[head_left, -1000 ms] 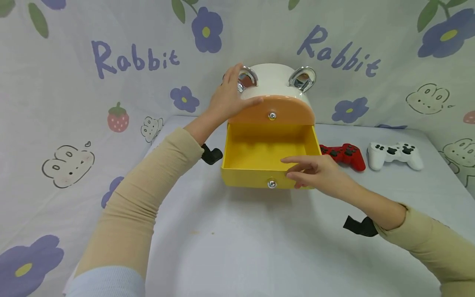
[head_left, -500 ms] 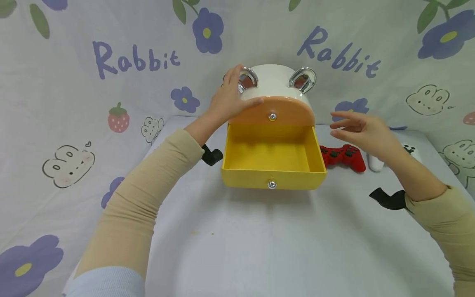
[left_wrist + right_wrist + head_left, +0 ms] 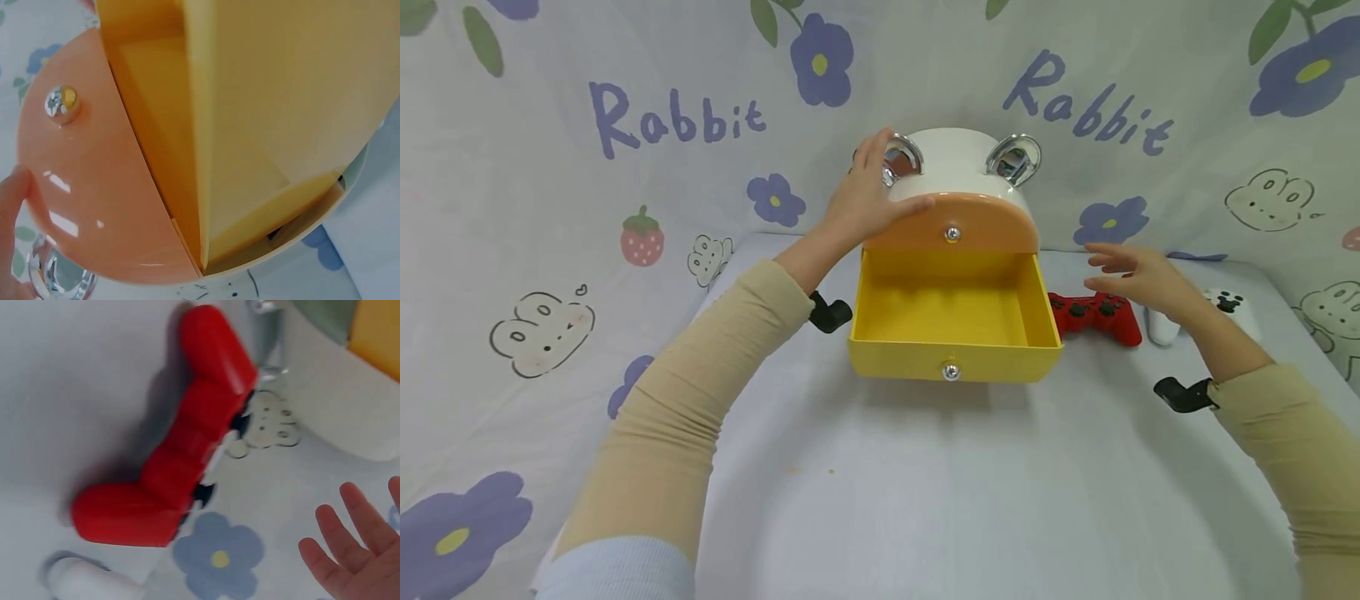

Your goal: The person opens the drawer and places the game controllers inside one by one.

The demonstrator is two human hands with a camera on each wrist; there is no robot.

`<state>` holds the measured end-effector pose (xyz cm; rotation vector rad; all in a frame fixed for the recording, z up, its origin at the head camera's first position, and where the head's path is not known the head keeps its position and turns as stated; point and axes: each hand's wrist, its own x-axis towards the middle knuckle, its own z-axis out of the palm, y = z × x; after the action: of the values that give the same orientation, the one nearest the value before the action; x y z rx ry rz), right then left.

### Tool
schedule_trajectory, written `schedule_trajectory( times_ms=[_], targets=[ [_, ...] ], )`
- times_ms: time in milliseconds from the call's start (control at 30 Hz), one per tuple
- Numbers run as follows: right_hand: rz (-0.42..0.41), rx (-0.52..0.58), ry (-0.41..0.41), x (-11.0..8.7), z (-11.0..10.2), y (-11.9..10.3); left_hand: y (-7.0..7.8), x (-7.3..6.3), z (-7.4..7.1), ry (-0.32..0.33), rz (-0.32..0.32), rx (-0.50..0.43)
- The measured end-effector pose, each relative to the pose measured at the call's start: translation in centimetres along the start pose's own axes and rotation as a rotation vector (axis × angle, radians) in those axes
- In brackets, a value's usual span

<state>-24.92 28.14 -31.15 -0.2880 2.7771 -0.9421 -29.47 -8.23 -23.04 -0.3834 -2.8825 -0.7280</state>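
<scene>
A white drawer box (image 3: pixel 958 158) with chrome ear-like loops stands at the back of the table. Its orange upper drawer (image 3: pixel 917 229) is closed, while the yellow lower drawer (image 3: pixel 955 358) is pulled out with nothing inside. My left hand (image 3: pixel 863 196) rests on the box's upper left, fingers by the left loop and thumb along the orange front. My right hand (image 3: pixel 1138 275) hovers with spread fingers above a red game controller (image 3: pixel 1105 317), touching nothing. The right wrist view shows the red controller (image 3: pixel 181 450) apart from the fingers (image 3: pixel 340 544).
A white game controller (image 3: pixel 1163 327) lies right of the red one, partly hidden by my right hand and wrist. Behind the box hangs a printed cloth (image 3: pixel 880 50) with flowers and rabbits. Black straps (image 3: pixel 1183 395) stick out from the sleeves.
My right hand has left the yellow drawer's front and moved right, then slightly down, over the controllers. My left hand has stayed on the box.
</scene>
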Motion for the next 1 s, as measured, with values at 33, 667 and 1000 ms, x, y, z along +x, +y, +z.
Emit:
schedule_trajectory(
  times_ms=[33, 667, 1000],
  targets=[
    [0.006, -0.009, -0.011, 0.3, 0.1, 0.5, 0.0, 0.0, 0.0, 0.0, 0.0, 0.0],
    [-0.026, -0.054, -0.167, 3.2, 3.5, 8.4, -0.1, 0.1, 0.1, -0.004, 0.012, -0.011],
    [-0.073, -0.093, -0.157, 3.6, 4.3, 9.7, -0.1, -0.1, 0.0, -0.004, 0.01, -0.017]
  ],
)
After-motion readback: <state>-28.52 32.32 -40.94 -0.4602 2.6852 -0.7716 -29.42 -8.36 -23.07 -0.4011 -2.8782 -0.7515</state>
